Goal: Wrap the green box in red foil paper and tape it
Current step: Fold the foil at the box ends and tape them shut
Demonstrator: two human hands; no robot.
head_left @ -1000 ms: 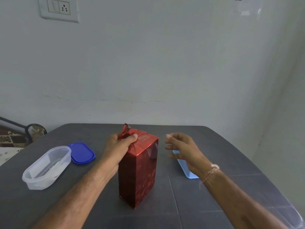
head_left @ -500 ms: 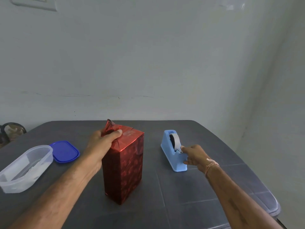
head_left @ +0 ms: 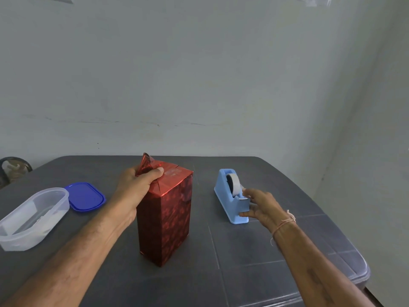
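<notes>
While the left hand [head_left: 135, 191] holds it, the box [head_left: 164, 218] stands upright.

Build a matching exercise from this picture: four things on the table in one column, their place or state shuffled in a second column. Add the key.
Things
1. wrapped box
2. tape dispenser
3. blue lid
4. clear container

Places or states
a. lies flat beside the clear container
b. stands upright, with the left hand gripping its top
c. the right hand touches its near end
d. open, without a lid, farthest left

Pairs: 1-b, 2-c, 3-a, 4-d
</notes>
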